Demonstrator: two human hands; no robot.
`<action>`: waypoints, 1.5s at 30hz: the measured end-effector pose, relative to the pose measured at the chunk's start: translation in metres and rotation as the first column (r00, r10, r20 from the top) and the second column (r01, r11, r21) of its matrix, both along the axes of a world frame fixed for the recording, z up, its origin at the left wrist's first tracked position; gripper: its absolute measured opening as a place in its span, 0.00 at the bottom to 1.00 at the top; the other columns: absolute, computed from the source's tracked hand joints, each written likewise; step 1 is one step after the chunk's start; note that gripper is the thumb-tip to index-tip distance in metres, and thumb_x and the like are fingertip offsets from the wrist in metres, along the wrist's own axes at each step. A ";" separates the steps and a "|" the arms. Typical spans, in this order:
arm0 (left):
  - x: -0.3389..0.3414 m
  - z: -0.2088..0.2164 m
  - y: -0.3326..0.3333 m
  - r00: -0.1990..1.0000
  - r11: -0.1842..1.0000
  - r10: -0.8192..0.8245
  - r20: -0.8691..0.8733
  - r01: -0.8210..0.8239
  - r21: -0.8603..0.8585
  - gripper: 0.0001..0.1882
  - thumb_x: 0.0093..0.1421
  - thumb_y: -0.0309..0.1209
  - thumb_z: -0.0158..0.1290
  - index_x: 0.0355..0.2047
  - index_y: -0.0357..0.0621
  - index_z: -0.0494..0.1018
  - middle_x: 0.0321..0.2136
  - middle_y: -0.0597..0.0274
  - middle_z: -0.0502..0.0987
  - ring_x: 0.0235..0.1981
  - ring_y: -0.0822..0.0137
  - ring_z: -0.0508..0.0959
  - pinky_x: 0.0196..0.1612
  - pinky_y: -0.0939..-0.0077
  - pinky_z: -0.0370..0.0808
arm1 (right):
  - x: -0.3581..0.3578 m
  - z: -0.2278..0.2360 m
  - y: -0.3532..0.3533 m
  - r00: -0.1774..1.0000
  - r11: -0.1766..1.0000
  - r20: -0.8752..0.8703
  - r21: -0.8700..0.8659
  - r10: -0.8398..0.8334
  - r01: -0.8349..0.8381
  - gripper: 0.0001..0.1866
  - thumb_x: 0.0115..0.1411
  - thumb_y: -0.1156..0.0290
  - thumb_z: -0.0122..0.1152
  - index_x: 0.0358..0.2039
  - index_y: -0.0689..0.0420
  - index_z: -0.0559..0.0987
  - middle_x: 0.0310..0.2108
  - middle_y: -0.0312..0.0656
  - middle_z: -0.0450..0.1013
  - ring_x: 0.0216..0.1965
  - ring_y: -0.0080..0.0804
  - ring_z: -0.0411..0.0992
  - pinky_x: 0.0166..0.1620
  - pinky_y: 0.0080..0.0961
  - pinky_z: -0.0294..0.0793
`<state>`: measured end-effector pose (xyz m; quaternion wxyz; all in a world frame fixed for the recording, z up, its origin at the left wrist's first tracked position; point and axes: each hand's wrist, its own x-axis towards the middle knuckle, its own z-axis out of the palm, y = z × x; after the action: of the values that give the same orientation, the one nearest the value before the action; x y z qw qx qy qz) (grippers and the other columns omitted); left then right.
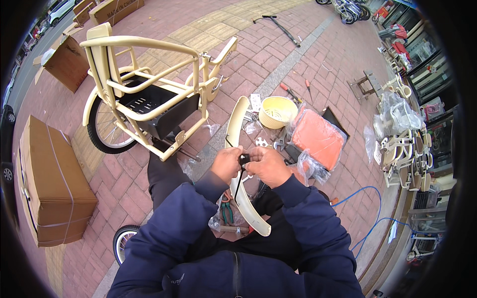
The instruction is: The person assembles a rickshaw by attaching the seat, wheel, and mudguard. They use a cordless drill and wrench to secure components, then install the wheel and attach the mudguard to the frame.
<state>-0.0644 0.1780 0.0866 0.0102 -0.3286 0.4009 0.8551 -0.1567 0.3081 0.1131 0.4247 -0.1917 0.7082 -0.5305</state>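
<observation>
A curved cream mudguard point(237, 118) stretches across my lap, its lower end point(256, 222) near my legs and a thin black stay point(239, 181) running along its inner side. My left hand point(227, 164) is closed at the mudguard's middle, its fingers against a small black bracket point(244, 159). From the other side my right hand point(270, 166) pinches that same bracket between thumb and fingers. Just beyond my right hand lie a silver multi-hole spanner point(262, 142) and an adjustable wrench point(279, 144). Green-handled pliers point(227, 212) rest on the ground below my left hand.
A cream tricycle frame point(149, 115) stands front left, near cardboard boxes point(64, 186). Ahead are a yellow basket point(278, 112), a plastic-wrapped orange cushion point(318, 139), screwdrivers point(288, 90) and a pump point(283, 31). Cream parts point(405, 154) and a blue hose point(380, 208) lie right.
</observation>
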 end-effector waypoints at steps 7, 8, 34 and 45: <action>0.000 -0.009 0.001 0.998 0.997 -0.051 -0.027 0.049 -0.066 0.13 0.66 0.35 0.45 0.38 0.37 0.72 0.17 0.73 0.60 0.13 0.80 0.58 0.13 0.84 0.53 | -0.001 0.000 0.000 1.000 1.000 0.005 0.009 -0.014 0.014 0.19 0.49 0.75 0.60 0.42 0.73 0.76 0.32 0.44 0.77 0.28 0.25 0.75 0.33 0.21 0.75; 0.000 -0.010 0.002 1.000 0.999 -0.009 -0.008 0.009 -0.031 0.13 0.66 0.35 0.46 0.37 0.37 0.72 0.17 0.72 0.60 0.14 0.80 0.58 0.13 0.84 0.53 | -0.001 -0.001 0.000 1.000 0.999 -0.006 0.035 0.002 -0.002 0.19 0.49 0.75 0.60 0.42 0.73 0.76 0.32 0.44 0.77 0.28 0.25 0.75 0.33 0.21 0.75; -0.003 -0.013 0.000 0.999 0.991 0.052 0.004 -0.052 0.120 0.13 0.66 0.34 0.46 0.36 0.36 0.72 0.19 0.67 0.67 0.15 0.77 0.64 0.15 0.80 0.62 | 0.000 -0.002 -0.001 0.998 0.999 -0.065 0.053 0.000 0.004 0.20 0.49 0.75 0.61 0.43 0.73 0.76 0.33 0.45 0.78 0.31 0.26 0.76 0.34 0.22 0.75; 0.002 -0.009 0.003 0.999 0.970 0.005 -0.035 -0.013 -0.243 0.12 0.62 0.35 0.51 0.38 0.37 0.71 0.23 0.65 0.71 0.20 0.76 0.70 0.22 0.81 0.69 | -0.009 0.008 -0.002 0.975 0.982 0.142 -0.046 -0.173 0.181 0.15 0.53 0.76 0.59 0.40 0.71 0.75 0.31 0.43 0.76 0.26 0.25 0.75 0.29 0.19 0.74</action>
<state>-0.0621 0.1810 0.0773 -0.0409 -0.3145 0.5015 0.8049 -0.1656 0.3057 0.1214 0.4177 -0.1032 0.6757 -0.5986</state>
